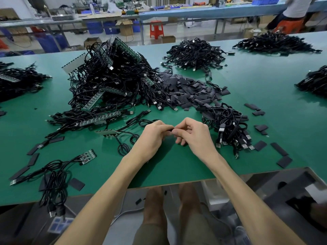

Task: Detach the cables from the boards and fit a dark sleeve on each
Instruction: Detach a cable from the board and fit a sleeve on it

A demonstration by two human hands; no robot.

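**Cable (170, 130) gripped between left hand (154, 137) and right hand (193, 136)**

The cable shows only as a short dark stretch between the two sets of fingertips, low over the near middle of the green surface (177, 165). The left hand curls its fingers round it from one side. The right hand pinches it from the other, thumb on top. The hands almost touch. Whether a sleeve sits on that end cannot be told.

Just left of the hands lies a small board (106, 132) with leads attached. To the right is a heap of loose cables (230, 128). Beyond these a pile of dark sleeves (185, 87) spreads beside a tall tangle of boards and cables (115, 76). Farther back sit two more cable heaps (194, 52).
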